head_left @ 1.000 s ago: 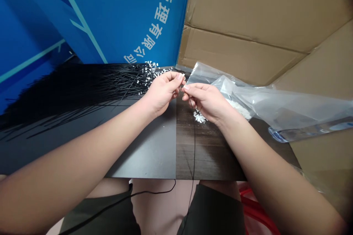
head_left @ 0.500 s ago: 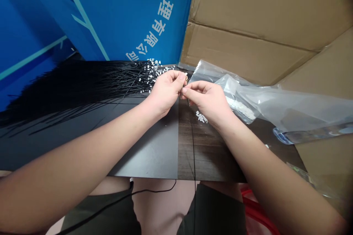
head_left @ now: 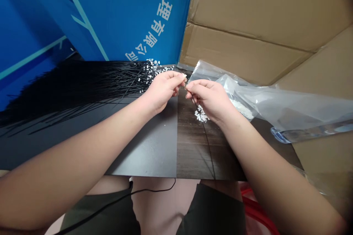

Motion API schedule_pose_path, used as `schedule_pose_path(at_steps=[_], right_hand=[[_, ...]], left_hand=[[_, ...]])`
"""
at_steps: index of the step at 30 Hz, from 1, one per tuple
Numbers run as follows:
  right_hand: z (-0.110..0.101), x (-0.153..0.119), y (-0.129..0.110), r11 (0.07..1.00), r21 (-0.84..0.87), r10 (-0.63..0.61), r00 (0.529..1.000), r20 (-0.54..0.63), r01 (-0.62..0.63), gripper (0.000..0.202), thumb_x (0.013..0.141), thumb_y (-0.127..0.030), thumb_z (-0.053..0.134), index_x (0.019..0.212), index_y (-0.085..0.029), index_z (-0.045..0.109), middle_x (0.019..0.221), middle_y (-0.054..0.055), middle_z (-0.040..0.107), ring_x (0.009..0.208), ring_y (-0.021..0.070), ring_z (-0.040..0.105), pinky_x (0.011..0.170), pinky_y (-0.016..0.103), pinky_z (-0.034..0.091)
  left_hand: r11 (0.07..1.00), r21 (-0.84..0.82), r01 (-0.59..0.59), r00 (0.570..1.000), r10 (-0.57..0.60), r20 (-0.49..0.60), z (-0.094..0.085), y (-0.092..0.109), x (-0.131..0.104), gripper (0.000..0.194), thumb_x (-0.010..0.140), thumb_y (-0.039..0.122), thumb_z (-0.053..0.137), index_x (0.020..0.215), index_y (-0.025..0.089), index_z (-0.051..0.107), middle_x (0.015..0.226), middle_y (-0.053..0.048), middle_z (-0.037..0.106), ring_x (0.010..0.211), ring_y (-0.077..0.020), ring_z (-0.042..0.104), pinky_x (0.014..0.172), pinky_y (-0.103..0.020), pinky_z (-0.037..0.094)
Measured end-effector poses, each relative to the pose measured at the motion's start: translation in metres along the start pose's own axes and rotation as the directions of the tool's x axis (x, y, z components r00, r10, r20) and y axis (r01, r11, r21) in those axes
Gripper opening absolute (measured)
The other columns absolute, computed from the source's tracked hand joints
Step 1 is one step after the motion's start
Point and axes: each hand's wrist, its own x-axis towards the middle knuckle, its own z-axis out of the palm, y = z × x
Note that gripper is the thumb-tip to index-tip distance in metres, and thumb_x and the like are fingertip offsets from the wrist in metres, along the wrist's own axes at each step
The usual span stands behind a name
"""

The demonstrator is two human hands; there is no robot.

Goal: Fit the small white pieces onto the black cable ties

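Note:
My left hand [head_left: 167, 87] pinches a small white connector piece [head_left: 184, 76] between thumb and forefinger. Close beside it, a narrow gap away, my right hand [head_left: 208, 95] has its thumb and forefinger closed on a thin black wire [head_left: 206, 134]. That wire runs down across the table and over its front edge; its tip is too small to make out. Just below my right hand lies a loose pile of small white connector pieces [head_left: 202, 114]. To the left stretches a thick bundle of black wires [head_left: 82, 84], many with white connectors [head_left: 151, 68] on their right ends.
A clear plastic bag [head_left: 239, 108] with white pieces inside lies behind my right forearm, with more clear plastic [head_left: 298, 104] to its right. A blue printed panel [head_left: 124, 11] and a cardboard wall [head_left: 253, 7] border the dark table [head_left: 154, 147]. Another black cable [head_left: 149, 191] hangs over my lap.
My fingertips have parted slightly from near contact. The black wire has swung right and now slants from my right fingers, and more of the white pile shows.

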Motion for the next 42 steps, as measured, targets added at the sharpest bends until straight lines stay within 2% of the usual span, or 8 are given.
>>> schedule_pose_path(at_steps=[5, 8, 12, 19, 29, 42], right_hand=[[-0.0004, -0.0008, -0.0065, 0.987, 0.124, 0.096, 0.993, 0.068, -0.104, 0.008, 0.074, -0.022, 0.077, 0.069, -0.016, 0.075, 0.064, 0.002, 0.066, 0.058, 0.0095, 0.051, 0.053, 0.025, 0.036], [-0.0011, -0.0011, -0.0074, 0.975, 0.17, 0.129, 0.986, 0.103, -0.145, 0.008, 0.073, -0.022, 0.079, 0.073, -0.014, 0.077, 0.064, 0.002, 0.064, 0.06, 0.0099, 0.052, 0.053, 0.024, 0.037], [-0.0027, -0.0002, -0.0052, 0.971, 0.193, 0.12, 0.985, 0.128, -0.143, 0.01, 0.075, -0.023, 0.08, 0.079, -0.014, 0.08, 0.066, 0.001, 0.063, 0.061, 0.0098, 0.051, 0.052, 0.023, 0.036], [-0.0025, 0.0, -0.0053, 0.974, 0.192, 0.101, 0.988, 0.116, -0.122, 0.008, 0.076, -0.022, 0.079, 0.076, -0.014, 0.078, 0.066, 0.001, 0.063, 0.06, 0.0096, 0.051, 0.052, 0.023, 0.036], [-0.003, 0.0004, -0.0051, 0.976, 0.18, 0.103, 0.988, 0.111, -0.122, 0.006, 0.076, -0.019, 0.077, 0.074, -0.014, 0.076, 0.065, 0.001, 0.062, 0.059, 0.0093, 0.05, 0.053, 0.024, 0.035], [-0.0005, -0.001, -0.0075, 0.986, 0.138, 0.09, 0.996, 0.028, -0.093, 0.005, 0.072, -0.021, 0.076, 0.071, -0.017, 0.076, 0.064, 0.001, 0.064, 0.058, 0.0092, 0.049, 0.053, 0.025, 0.035]], left_hand=[[0.996, -0.055, 0.067, 0.995, -0.062, 0.076, -0.0005, 0.002, -0.0004, 0.018, 0.08, 0.022, 0.076, 0.068, 0.015, 0.065, 0.069, 0.0, 0.058, 0.059, -0.0082, 0.048, 0.055, -0.023, 0.039], [0.99, -0.095, 0.108, 0.99, -0.099, 0.096, 0.0011, 0.0052, -0.0026, 0.018, 0.079, 0.02, 0.075, 0.066, 0.014, 0.064, 0.07, -0.001, 0.058, 0.06, -0.008, 0.047, 0.055, -0.023, 0.038], [0.977, -0.143, 0.155, 0.984, -0.139, 0.114, 0.0035, 0.0081, -0.0047, 0.017, 0.08, 0.019, 0.074, 0.067, 0.014, 0.063, 0.071, -0.001, 0.057, 0.06, -0.0079, 0.047, 0.055, -0.023, 0.039], [0.971, -0.152, 0.186, 0.978, -0.167, 0.129, 0.0036, 0.0062, -0.0031, 0.017, 0.079, 0.021, 0.073, 0.068, 0.014, 0.063, 0.067, 0.0, 0.054, 0.058, -0.008, 0.046, 0.054, -0.023, 0.037], [0.981, -0.131, 0.146, 0.985, -0.132, 0.11, 0.0028, 0.0081, -0.0048, 0.018, 0.08, 0.019, 0.075, 0.067, 0.014, 0.062, 0.074, 0.0, 0.057, 0.061, -0.0075, 0.046, 0.055, -0.023, 0.038], [0.992, -0.075, 0.099, 0.993, -0.093, 0.073, 0.0029, 0.0063, -0.0039, 0.015, 0.078, 0.023, 0.078, 0.071, 0.016, 0.066, 0.074, 0.0, 0.061, 0.06, -0.0073, 0.047, 0.055, -0.022, 0.039]])
